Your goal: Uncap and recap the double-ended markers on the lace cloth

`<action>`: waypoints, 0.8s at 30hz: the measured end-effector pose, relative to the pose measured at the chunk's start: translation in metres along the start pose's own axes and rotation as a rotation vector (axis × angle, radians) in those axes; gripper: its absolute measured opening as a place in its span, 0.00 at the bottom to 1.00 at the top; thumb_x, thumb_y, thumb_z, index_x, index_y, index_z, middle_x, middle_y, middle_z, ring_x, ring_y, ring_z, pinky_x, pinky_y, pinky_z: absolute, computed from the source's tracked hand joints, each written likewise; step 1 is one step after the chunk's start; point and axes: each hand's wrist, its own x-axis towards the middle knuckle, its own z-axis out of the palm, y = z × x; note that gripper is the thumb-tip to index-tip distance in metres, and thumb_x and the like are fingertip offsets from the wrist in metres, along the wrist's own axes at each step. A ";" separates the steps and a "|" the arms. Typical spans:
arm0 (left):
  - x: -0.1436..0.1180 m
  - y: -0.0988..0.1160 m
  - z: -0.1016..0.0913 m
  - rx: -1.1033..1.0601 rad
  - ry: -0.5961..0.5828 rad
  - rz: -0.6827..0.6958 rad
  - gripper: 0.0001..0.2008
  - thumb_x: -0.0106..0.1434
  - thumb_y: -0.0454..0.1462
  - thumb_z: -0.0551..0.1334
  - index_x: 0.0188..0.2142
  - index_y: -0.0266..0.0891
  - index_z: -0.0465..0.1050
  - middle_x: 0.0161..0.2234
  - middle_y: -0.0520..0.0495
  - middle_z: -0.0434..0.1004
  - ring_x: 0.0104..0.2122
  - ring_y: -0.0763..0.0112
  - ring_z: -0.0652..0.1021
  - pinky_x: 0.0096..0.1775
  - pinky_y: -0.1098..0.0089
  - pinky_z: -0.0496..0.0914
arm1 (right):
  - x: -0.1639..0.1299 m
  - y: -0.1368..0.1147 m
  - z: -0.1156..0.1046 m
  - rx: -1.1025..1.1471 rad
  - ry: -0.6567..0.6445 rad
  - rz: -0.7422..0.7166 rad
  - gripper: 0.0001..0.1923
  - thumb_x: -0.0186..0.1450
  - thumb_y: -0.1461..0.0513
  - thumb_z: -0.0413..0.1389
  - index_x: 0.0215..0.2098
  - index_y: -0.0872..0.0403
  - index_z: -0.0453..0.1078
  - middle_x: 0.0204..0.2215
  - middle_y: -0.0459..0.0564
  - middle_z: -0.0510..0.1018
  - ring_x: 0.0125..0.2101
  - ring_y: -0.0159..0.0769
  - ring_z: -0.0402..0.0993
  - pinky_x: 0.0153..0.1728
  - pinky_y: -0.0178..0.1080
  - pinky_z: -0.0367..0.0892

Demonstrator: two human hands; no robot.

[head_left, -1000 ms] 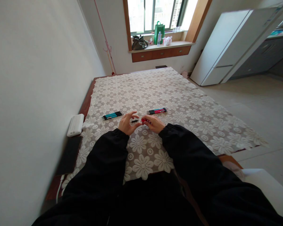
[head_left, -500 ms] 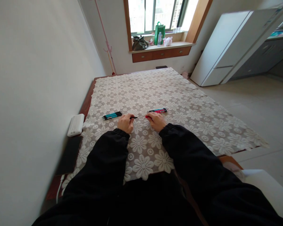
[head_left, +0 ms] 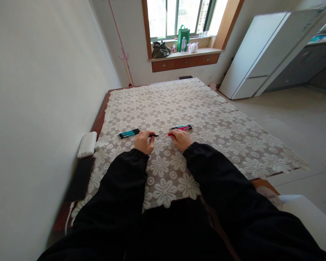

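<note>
My left hand (head_left: 143, 141) and my right hand (head_left: 180, 140) rest on the lace tablecloth (head_left: 195, 108), fingers curled. The left pinches the black end piece (head_left: 153, 136) of a pen. The right grips the red barrel (head_left: 170, 134), and a thin refill (head_left: 163, 135) spans the gap between the two parts. A small bunch of teal pens (head_left: 129, 133) lies just left of my left hand. A bunch of red pens (head_left: 182, 127) lies just beyond my right hand.
A white power bank (head_left: 87, 144) and a black flat device (head_left: 79, 178) lie by the wall at the table's left edge. A white fridge (head_left: 263, 50) stands at right. Bags sit on the window sill (head_left: 184, 54). A white seat (head_left: 306, 217) is at lower right.
My hands lowered to the cloth and drew apart, pulling the black end away from the red barrel so the refill shows between them. Since half a second ago nothing has visibly moved.
</note>
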 end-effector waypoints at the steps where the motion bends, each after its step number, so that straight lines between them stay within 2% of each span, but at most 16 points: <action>1: 0.000 0.000 0.000 0.002 0.002 0.001 0.07 0.62 0.33 0.60 0.40 0.42 0.74 0.40 0.47 0.81 0.43 0.59 0.75 0.48 0.58 0.68 | 0.000 0.000 0.000 0.000 -0.002 0.000 0.11 0.70 0.64 0.51 0.44 0.52 0.75 0.43 0.52 0.80 0.42 0.40 0.74 0.46 0.40 0.65; 11: 0.000 0.002 0.001 -0.025 -0.054 0.052 0.08 0.63 0.35 0.60 0.41 0.42 0.75 0.40 0.47 0.81 0.45 0.61 0.76 0.50 0.60 0.69 | -0.001 -0.002 0.002 0.036 -0.029 -0.076 0.11 0.70 0.64 0.52 0.45 0.52 0.75 0.42 0.51 0.79 0.43 0.39 0.73 0.47 0.39 0.64; 19: -0.001 -0.002 0.006 -0.103 -0.049 0.158 0.07 0.65 0.37 0.61 0.42 0.42 0.76 0.38 0.48 0.81 0.42 0.63 0.77 0.48 0.61 0.72 | -0.004 -0.006 0.003 0.110 -0.019 -0.178 0.12 0.72 0.62 0.51 0.48 0.52 0.75 0.40 0.51 0.78 0.39 0.35 0.74 0.41 0.36 0.65; 24: -0.001 -0.004 0.008 -0.123 -0.054 0.161 0.07 0.65 0.37 0.62 0.41 0.42 0.77 0.37 0.48 0.81 0.41 0.64 0.78 0.47 0.61 0.73 | -0.004 -0.004 0.006 0.157 -0.021 -0.202 0.13 0.72 0.62 0.50 0.50 0.52 0.74 0.42 0.51 0.78 0.40 0.36 0.74 0.42 0.36 0.65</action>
